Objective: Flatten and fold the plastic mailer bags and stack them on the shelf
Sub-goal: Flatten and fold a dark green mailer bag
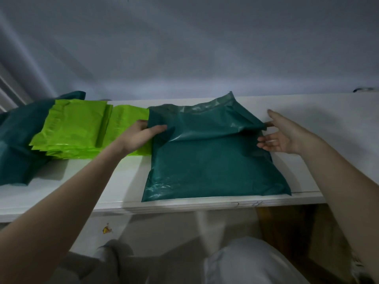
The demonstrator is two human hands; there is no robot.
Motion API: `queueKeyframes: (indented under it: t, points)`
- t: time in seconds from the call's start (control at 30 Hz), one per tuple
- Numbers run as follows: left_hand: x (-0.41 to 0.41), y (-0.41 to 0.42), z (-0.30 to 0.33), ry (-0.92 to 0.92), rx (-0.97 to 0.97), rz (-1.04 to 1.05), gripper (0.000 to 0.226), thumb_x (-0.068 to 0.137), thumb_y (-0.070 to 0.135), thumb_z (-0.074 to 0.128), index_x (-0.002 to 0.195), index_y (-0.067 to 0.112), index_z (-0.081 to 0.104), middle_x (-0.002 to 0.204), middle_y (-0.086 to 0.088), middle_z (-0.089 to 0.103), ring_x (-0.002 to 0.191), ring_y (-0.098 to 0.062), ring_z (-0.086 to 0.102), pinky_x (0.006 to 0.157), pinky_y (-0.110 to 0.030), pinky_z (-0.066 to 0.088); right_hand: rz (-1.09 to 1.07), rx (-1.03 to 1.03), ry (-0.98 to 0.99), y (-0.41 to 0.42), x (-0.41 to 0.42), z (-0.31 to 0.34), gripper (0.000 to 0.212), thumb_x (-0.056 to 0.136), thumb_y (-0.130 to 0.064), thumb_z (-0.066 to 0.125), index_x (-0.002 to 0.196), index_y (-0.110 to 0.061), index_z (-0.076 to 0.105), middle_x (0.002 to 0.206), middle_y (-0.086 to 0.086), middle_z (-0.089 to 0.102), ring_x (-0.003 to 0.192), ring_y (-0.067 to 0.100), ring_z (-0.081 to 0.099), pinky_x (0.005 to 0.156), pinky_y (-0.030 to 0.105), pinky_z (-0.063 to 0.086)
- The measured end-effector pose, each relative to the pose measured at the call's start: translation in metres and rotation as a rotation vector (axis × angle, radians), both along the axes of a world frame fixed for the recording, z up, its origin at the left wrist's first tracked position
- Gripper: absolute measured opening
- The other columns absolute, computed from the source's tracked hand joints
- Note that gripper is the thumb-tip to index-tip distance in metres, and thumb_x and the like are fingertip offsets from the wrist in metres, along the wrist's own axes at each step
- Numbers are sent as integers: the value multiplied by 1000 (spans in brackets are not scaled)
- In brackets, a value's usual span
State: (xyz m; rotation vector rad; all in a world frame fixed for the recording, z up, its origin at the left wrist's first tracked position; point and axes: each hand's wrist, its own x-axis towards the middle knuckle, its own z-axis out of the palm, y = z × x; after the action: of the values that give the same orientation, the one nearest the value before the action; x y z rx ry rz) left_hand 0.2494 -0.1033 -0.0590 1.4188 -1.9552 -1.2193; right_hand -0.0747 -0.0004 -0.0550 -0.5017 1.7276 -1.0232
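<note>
A dark green mailer bag [213,158] lies on the white shelf [127,181], its upper part creased into a fold across the middle. My left hand [143,134] pinches the fold's left end, thumb on top. At the right end, my right hand [281,136] has its palm turned up and fingers spread, the fingertips touching the bag's edge. A stack of lime green mailers [82,128] sits to the left. More dark green bags [18,140] lie under and beyond that stack.
The shelf backs onto a pale wall [184,48]. Its front edge [205,203] runs just below the bag. Beneath it are a white cabinet face and a brown box [297,232]. A small dark object [365,90] sits at the far right of the shelf.
</note>
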Motion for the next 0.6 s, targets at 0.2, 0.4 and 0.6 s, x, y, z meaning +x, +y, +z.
queueKeyframes:
  t: [0.2, 0.4, 0.6]
  points:
    - [0, -1, -7, -440, -225, 41, 45, 96, 48, 36, 103, 9, 56, 86, -13, 69, 67, -25, 68, 73, -38, 54, 85, -180, -134, 1, 21, 12, 37, 97, -31, 46, 126, -9, 50, 79, 14, 73, 64, 23, 71, 50, 25, 56]
    - [-6, 16, 2, 253, 70, 45, 22, 99, 14, 41, 117, 16, 52, 88, 3, 65, 49, -3, 62, 48, -17, 51, 26, -372, -284, 1, 38, 19, 32, 100, -21, 38, 127, -7, 47, 107, 19, 67, 83, 28, 72, 63, 30, 59]
    - [1, 24, 12, 708, 352, 157, 34, 79, -3, 28, 97, 12, 53, 116, -1, 62, 83, -17, 71, 68, -30, 56, -105, -448, -392, 6, 38, 29, 21, 99, -25, 35, 106, -10, 48, 111, 24, 63, 86, 35, 70, 68, 38, 60]
